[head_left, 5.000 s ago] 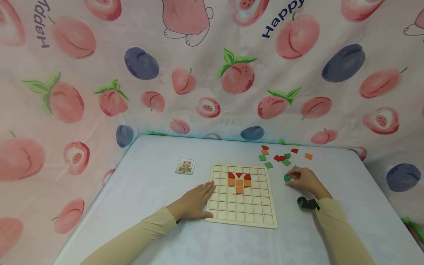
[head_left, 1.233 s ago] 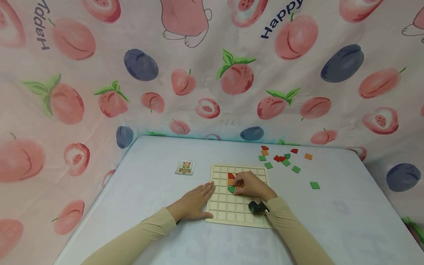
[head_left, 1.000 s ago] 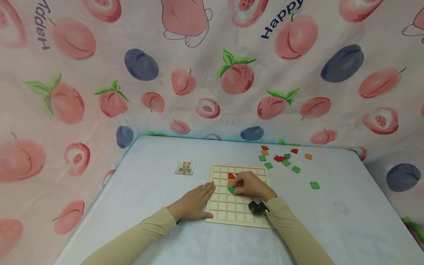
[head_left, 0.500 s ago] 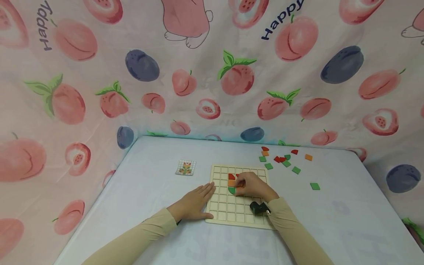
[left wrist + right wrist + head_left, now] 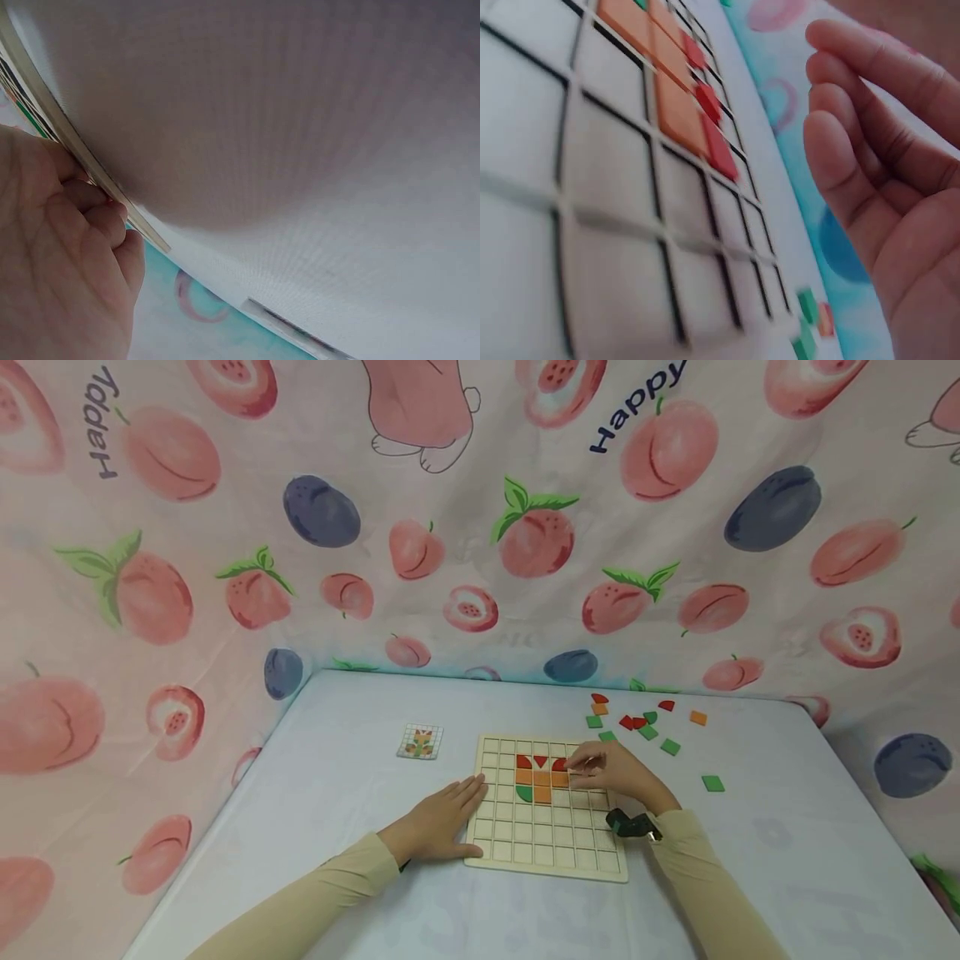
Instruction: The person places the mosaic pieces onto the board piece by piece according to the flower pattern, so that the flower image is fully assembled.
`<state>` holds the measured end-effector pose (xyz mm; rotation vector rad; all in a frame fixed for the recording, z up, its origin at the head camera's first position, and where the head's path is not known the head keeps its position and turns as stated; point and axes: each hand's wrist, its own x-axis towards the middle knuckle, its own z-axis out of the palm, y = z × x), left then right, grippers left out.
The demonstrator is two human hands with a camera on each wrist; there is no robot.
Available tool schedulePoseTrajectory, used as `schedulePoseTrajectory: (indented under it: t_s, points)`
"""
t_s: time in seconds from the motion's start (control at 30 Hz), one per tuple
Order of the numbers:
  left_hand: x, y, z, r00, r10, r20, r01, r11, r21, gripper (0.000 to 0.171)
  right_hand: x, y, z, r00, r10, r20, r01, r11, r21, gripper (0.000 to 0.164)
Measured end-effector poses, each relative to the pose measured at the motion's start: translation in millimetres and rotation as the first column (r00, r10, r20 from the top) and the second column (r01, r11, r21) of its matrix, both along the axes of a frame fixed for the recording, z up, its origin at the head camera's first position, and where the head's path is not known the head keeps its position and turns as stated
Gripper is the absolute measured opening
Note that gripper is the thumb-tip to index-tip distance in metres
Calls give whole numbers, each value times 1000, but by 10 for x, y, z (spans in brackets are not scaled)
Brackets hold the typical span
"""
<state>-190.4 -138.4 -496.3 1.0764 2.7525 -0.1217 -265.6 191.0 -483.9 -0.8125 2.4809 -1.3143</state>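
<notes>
My left hand (image 5: 435,820) lies with fingers straight at the left edge of the wooden grid board (image 5: 543,842), fingertips and thumb on its rim. Over the board's right side hovers my right hand (image 5: 618,774), fingers loosely bent and holding nothing; the right wrist view shows bare fingertips (image 5: 829,139). In the board sit red pieces (image 5: 523,762) in a row, orange squares (image 5: 542,794) below them, and a green quarter-round piece (image 5: 523,793) left of the lowest orange square. The right hand partly covers the rightmost red piece.
A small pattern card (image 5: 420,741) lies left of the board. Loose tiles are scattered at the back right: red quarter-rounds (image 5: 667,705), an orange square (image 5: 698,718), several green ones, with one green tile (image 5: 713,783) nearer. A printed cloth (image 5: 480,527) hangs behind the table.
My right hand has brought the green quarter-round from the right, let go of it on the board, and moved back rightward. The left hand stays at the board's edge.
</notes>
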Motion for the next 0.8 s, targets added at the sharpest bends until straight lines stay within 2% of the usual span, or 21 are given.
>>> schedulePoseTrajectory:
  t_s: [0.07, 0.2, 0.33, 0.47, 0.67, 0.8]
  points:
    - [2, 2, -1, 1000, 0, 3, 0, 1000, -3, 94, 13, 106, 32, 999, -40, 1, 40, 999, -13, 28]
    - [0, 6, 0, 1000, 7, 5, -7, 1000, -15, 94, 44, 347, 95, 991, -114, -70, 114, 993, 5, 29]
    - [-6, 2, -3, 1000, 7, -3, -7, 1000, -20, 95, 55, 606, 131, 972, -182, -148, 187, 982, 23, 30]
    - [-7, -10, -9, 1000, 3, -7, -3, 1000, -10, 95, 32, 829, 156, 952, -247, -183, 259, 965, 42, 31]
    - [-10, -17, -13, 1000, -4, -8, 4, 1000, 3, 94, -103, 1081, 158, 918, -334, -214, 357, 931, 79, 32]
    - [-5, -5, 3, 1000, -2, -1, 2, 1000, -6, 94, -253, 1222, 93, 908, -368, -202, 390, 918, 78, 33]
